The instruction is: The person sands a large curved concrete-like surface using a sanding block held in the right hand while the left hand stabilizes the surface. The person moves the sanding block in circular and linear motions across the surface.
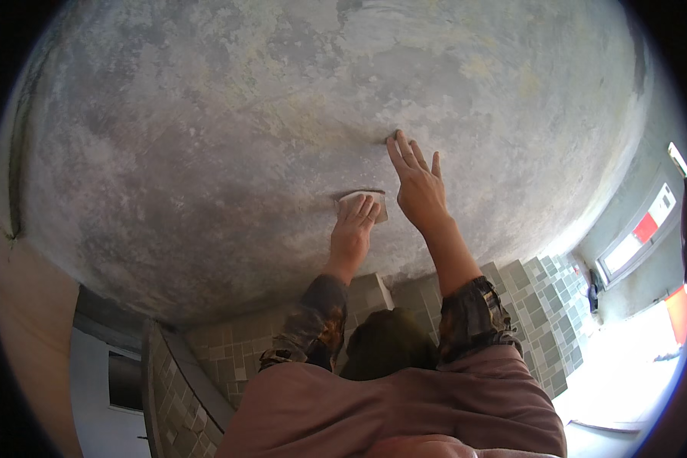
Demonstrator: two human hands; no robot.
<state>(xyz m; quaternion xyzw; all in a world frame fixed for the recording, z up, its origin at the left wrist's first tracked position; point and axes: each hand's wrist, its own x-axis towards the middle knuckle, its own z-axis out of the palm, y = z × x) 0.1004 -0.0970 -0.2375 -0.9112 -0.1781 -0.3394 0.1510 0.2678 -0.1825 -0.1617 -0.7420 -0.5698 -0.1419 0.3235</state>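
My left hand (pixel 350 237) presses a small pale sheet (pixel 381 207), which looks like sandpaper, against a large wall (pixel 229 137). Its fingers lie closed together over the sheet, and a dark shadow runs along the sheet's upper edge. The wall surface is grey with patchy pale, yellowish and darker marks. Higher and to the right, my right hand (pixel 423 192) rests with spread fingers on the same wall, holding nothing. Its fingertips appear to touch the surface. Both forearms wear dark patterned sleeves.
Grey-green tiles (pixel 538 305) show below and to the right of the wall. A window (pixel 640 233) with a red patch is at the right, above a bright opening (pixel 626 382). At the lower left stand a tiled partition (pixel 177 397) and a white panel (pixel 91 389).
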